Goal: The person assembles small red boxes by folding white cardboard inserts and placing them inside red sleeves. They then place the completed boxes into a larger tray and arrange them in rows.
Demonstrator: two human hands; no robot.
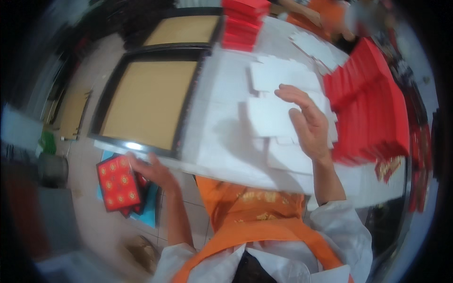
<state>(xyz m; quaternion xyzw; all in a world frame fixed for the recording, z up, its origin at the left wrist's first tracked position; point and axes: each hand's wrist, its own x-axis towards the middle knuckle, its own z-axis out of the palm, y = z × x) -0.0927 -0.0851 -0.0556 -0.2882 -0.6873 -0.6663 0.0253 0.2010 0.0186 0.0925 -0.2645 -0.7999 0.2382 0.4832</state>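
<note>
My right hand (309, 125) hovers over a pile of white cardboard box blanks (271, 115) on the table, fingers stretched out and thumb apart, holding nothing. Beyond the table's near left edge is my left hand (158, 172), its fingers apart. Right beside its fingertips lies a red square box (118, 183) with a dark rim and rows of gold flower-like ornaments. Whether the fingers touch this box cannot be made out. Beneath the box a light blue sheet or bag (150, 207) shows.
A black-framed tray with a tan base (146, 101) covers the table's left side, with a similar tray (184, 29) behind. Red folded boxes (368, 111) stand stacked at right; another red stack (242, 26) rises at the far edge. Across the table is another person's arm (302, 10).
</note>
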